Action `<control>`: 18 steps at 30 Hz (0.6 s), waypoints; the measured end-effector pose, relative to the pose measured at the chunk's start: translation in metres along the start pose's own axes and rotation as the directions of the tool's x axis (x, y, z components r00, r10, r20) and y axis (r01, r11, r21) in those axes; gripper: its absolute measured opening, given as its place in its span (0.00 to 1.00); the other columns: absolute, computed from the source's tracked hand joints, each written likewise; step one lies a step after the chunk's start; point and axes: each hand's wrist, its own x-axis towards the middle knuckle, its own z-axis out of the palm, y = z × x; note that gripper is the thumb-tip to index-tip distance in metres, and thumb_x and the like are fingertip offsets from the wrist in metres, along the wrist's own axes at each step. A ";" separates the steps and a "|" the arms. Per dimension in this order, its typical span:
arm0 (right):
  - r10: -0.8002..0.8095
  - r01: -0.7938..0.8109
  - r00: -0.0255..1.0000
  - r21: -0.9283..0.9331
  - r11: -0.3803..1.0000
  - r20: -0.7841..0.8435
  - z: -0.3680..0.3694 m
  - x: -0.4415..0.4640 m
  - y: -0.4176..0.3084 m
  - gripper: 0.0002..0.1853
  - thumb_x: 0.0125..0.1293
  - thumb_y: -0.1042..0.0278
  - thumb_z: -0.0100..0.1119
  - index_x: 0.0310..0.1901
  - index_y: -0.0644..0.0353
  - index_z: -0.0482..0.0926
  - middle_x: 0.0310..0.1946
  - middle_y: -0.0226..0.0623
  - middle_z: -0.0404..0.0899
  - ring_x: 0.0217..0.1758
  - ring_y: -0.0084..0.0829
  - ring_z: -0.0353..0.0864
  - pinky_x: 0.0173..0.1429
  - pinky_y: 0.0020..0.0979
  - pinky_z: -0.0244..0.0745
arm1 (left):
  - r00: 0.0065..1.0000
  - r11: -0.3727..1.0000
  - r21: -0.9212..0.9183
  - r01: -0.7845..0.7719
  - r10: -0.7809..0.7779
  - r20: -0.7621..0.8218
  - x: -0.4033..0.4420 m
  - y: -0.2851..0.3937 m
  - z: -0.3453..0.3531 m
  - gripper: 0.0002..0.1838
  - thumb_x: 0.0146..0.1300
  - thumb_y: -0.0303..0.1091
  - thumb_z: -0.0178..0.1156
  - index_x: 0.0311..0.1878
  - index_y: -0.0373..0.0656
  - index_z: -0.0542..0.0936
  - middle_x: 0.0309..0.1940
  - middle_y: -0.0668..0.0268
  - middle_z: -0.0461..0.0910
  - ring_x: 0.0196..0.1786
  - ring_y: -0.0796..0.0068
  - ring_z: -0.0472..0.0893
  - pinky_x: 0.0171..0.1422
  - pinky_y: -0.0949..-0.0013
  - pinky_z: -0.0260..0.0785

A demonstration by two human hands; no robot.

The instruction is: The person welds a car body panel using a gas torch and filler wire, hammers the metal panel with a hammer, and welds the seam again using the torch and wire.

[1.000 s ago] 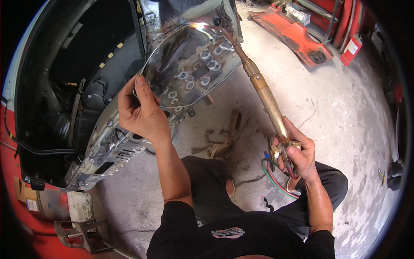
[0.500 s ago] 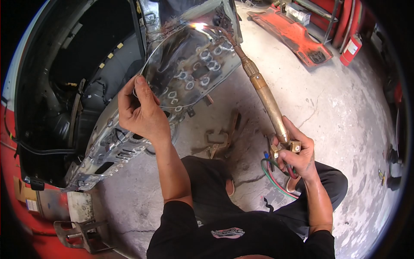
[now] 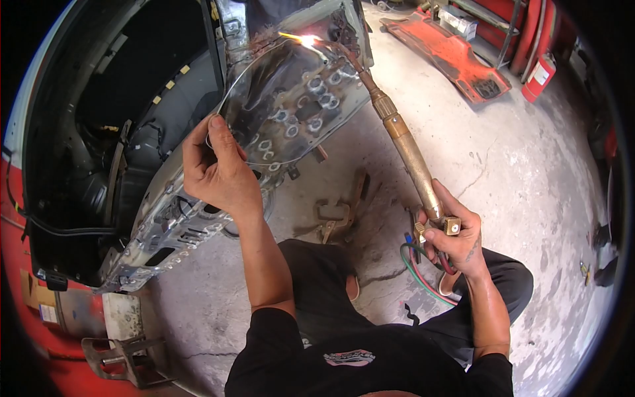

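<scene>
My left hand [image 3: 223, 169] pinches a thin, curved wire [image 3: 246, 68] between thumb and fingers. One end of the wire reaches up to the bright flame [image 3: 307, 41] at the upper edge of a bare metal car panel [image 3: 297, 99] with several round weld marks. My right hand [image 3: 456, 231] is wrapped around the valve end of a brass torch [image 3: 413, 155], whose tip bends toward the same bright spot. Glare hides the exact contact there. Red and green hoses [image 3: 417, 268] hang below my right hand.
A red metal part [image 3: 440, 56] lies on the concrete floor at the upper right, near a fire extinguisher [image 3: 539, 76]. Clamps [image 3: 334, 215] lie on the floor between the panel and my legs. Another clamp [image 3: 126, 360] stands at the lower left.
A yellow-orange streak now extends left from the flame. My right thumb and fingers have shifted slightly at the torch's valves, and a valve knob has turned. My left hand has barely moved.
</scene>
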 end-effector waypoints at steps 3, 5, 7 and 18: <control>0.000 0.000 1.000 -0.002 1.000 -0.005 0.000 0.000 0.000 0.38 0.64 0.85 0.67 0.76 0.64 0.65 0.44 0.41 0.82 0.34 0.23 0.82 0.30 0.23 0.81 | 1.000 1.000 0.002 -0.003 0.003 -0.003 0.000 0.001 0.000 0.09 0.71 0.29 0.68 0.43 0.31 0.85 0.22 0.70 0.78 0.19 0.88 0.68 0.21 0.81 0.54; -0.005 0.005 1.000 -0.003 1.000 -0.003 0.000 0.000 0.000 0.38 0.64 0.85 0.67 0.76 0.65 0.65 0.44 0.41 0.82 0.35 0.23 0.82 0.30 0.23 0.81 | 1.000 1.000 -0.001 -0.004 0.004 -0.006 0.000 0.002 0.001 0.09 0.71 0.29 0.68 0.43 0.31 0.85 0.22 0.70 0.78 0.19 0.88 0.68 0.21 0.81 0.54; -0.009 0.009 1.000 -0.002 1.000 -0.001 0.000 0.000 0.000 0.38 0.64 0.85 0.67 0.76 0.65 0.65 0.44 0.41 0.82 0.35 0.23 0.82 0.30 0.23 0.81 | 1.000 1.000 -0.006 -0.004 0.004 -0.008 0.000 0.002 0.001 0.09 0.71 0.29 0.68 0.44 0.31 0.85 0.22 0.69 0.78 0.19 0.88 0.68 0.22 0.81 0.54; -0.015 0.015 1.000 -0.001 1.000 -0.001 0.000 0.000 0.000 0.38 0.64 0.84 0.67 0.76 0.65 0.65 0.44 0.41 0.81 0.36 0.23 0.82 0.30 0.23 0.81 | 1.000 1.000 -0.012 -0.008 0.008 0.004 0.000 -0.001 0.001 0.08 0.71 0.29 0.68 0.43 0.31 0.85 0.22 0.70 0.78 0.19 0.88 0.68 0.22 0.81 0.53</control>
